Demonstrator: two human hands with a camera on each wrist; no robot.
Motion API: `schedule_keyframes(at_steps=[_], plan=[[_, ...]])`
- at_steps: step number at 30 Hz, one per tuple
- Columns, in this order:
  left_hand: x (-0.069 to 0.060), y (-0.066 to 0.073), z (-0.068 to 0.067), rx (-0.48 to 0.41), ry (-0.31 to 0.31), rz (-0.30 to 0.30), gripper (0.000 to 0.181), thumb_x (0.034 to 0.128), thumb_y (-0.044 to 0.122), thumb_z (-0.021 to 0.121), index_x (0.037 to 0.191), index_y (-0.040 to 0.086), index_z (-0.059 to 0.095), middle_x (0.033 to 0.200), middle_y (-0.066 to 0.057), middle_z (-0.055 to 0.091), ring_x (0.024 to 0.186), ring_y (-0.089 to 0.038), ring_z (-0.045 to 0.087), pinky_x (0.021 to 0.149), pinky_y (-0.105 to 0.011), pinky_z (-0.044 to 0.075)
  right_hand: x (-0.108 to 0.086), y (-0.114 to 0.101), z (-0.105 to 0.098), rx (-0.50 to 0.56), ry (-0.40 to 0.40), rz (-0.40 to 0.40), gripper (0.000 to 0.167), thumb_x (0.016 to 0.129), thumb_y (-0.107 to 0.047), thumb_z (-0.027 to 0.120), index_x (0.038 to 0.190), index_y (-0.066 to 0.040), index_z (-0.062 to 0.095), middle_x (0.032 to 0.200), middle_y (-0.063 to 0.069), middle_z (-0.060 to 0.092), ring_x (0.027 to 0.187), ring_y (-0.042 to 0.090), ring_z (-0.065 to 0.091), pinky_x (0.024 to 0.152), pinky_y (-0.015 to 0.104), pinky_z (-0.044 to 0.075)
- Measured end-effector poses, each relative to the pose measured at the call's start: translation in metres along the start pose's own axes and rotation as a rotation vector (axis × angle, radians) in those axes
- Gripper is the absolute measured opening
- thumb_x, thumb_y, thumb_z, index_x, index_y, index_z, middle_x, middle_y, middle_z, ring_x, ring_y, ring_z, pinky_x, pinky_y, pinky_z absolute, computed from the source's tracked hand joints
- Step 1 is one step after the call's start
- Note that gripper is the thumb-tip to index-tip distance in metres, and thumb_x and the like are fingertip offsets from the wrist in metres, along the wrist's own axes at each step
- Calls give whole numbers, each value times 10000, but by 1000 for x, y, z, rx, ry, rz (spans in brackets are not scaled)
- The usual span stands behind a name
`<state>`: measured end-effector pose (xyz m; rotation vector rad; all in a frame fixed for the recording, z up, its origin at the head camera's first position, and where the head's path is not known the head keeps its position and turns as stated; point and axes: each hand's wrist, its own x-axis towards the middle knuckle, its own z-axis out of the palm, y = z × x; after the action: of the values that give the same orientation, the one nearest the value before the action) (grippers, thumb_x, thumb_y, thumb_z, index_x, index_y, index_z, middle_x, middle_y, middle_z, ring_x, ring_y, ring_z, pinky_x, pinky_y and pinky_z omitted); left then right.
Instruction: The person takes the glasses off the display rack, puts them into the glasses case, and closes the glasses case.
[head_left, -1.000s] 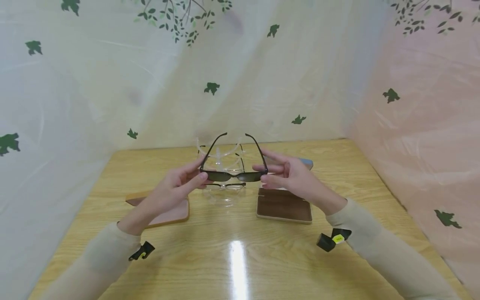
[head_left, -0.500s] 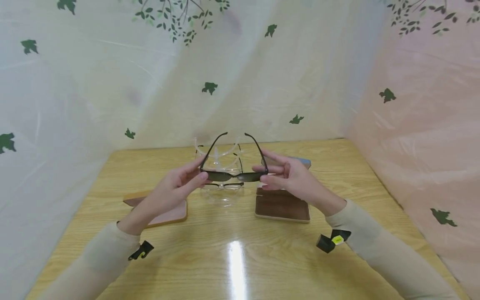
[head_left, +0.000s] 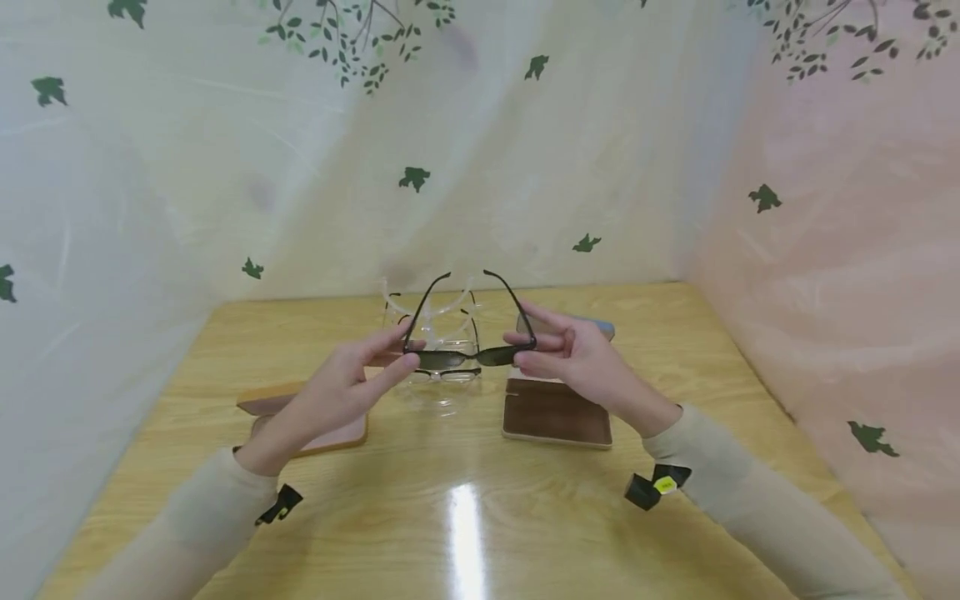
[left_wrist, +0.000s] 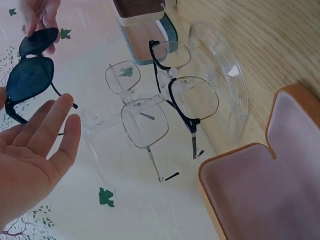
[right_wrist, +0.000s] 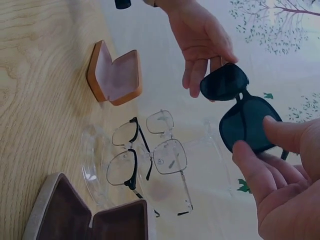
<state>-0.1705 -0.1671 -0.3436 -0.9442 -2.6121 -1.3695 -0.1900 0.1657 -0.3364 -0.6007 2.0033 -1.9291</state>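
A pair of dark-lensed sunglasses (head_left: 441, 360) is held up in the air, temples unfolded and pointing away from me. My left hand (head_left: 348, 383) pinches its left end near the hinge, thumb in front and the other fingers extended behind. On the right end, my right hand (head_left: 577, 354) grips in the same way, with thumb and fingers on the lens edge in the right wrist view. Just beyond them stands a clear display stand (right_wrist: 92, 167). It carries black half-rim glasses (right_wrist: 134, 170) and, above these, thin metal-rimmed glasses (right_wrist: 170, 156).
An orange glasses case (head_left: 348, 435) with pink lining lies open at left, partly behind my left forearm. At right is an open brown-lined case (head_left: 557, 417), with a blue-edged case (head_left: 602, 328) behind it. A leaf-patterned curtain (head_left: 322, 192) encloses the wooden table (head_left: 375, 517).
The head view has shifted slightly, so the scene slides a little left. The sunglasses sit marginally lower and tilt slightly; both hands keep their hold on them.
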Motion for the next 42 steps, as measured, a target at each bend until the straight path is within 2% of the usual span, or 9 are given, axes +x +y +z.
schedule_keyframes(at_steps=[4, 9, 20, 29, 31, 32, 35, 38, 42], plan=[[1, -1, 5, 18, 30, 7, 584, 1033, 281, 626, 1536, 63, 427, 1332, 17, 662, 1136, -191, 674, 452, -256, 421, -2, 3, 4, -63, 37, -32, 753, 954, -25, 701, 1593, -99, 310, 1362, 189, 609, 1164, 364, 639, 937, 347, 547], [3, -3, 12, 5, 62, 5, 550, 1024, 274, 642, 1506, 68, 476, 1298, 12, 682, 1121, -186, 678, 470, -253, 428, -3, 9, 5, -101, 66, -55, 750, 948, -30, 710, 1586, -87, 319, 1366, 181, 606, 1166, 406, 622, 919, 330, 553], [4, -5, 19, 47, 102, 64, 532, 1029, 251, 634, 1480, 9, 490, 1241, -37, 711, 1092, -209, 690, 445, -251, 395, -5, 15, 5, -66, 83, -41, 751, 951, -33, 706, 1588, -85, 312, 1384, 182, 593, 1096, 236, 691, 897, 367, 568], [4, 0, 11, 72, 105, 52, 534, 1047, 276, 600, 1504, 33, 466, 1252, -22, 706, 1088, -212, 688, 533, -256, 467, 1, 13, 10, -98, 68, -48, 750, 962, -92, 710, 1593, -107, 305, 1393, 110, 605, 1099, 220, 691, 898, 353, 570], [4, 1, 10, 72, 92, 69, 493, 1054, 271, 587, 1489, 58, 498, 1230, -10, 714, 1082, -201, 692, 525, -268, 459, 1, 12, 11, -82, 56, -48, 745, 968, -80, 700, 1594, -101, 297, 1406, 114, 594, 1116, 217, 684, 904, 359, 567], [5, 1, 10, 67, 81, 78, 469, 1058, 269, 579, 1480, 75, 516, 1232, -6, 712, 1097, -198, 689, 568, -274, 480, 2, 12, 11, -75, 49, -47, 743, 971, -75, 694, 1595, -97, 292, 1414, 117, 588, 1124, 214, 680, 911, 359, 563], [6, 3, 8, 6, 33, 89, 392, 1072, 261, 548, 1453, 169, 560, 1226, 21, 711, 1098, -181, 687, 684, -313, 525, 4, 12, 13, -51, 32, -51, 735, 976, -54, 680, 1597, -99, 288, 1449, 126, 557, 1167, 201, 657, 931, 358, 552], [4, 6, 5, -83, -9, 62, 367, 1079, 254, 532, 1443, 239, 562, 1246, 39, 697, 1101, -200, 679, 803, -363, 534, 6, 12, 14, -80, 26, -76, 732, 976, -54, 680, 1595, -92, 292, 1498, 131, 509, 1179, 204, 651, 936, 351, 551], [1, 7, 2, -146, -38, 54, 370, 1080, 218, 527, 1448, 196, 556, 1296, 25, 670, 1134, -237, 663, 903, -376, 533, 8, 15, 14, -162, 31, -114, 729, 966, -88, 706, 1586, -95, 323, 1555, 94, 448, 1208, 199, 633, 938, 335, 554]])
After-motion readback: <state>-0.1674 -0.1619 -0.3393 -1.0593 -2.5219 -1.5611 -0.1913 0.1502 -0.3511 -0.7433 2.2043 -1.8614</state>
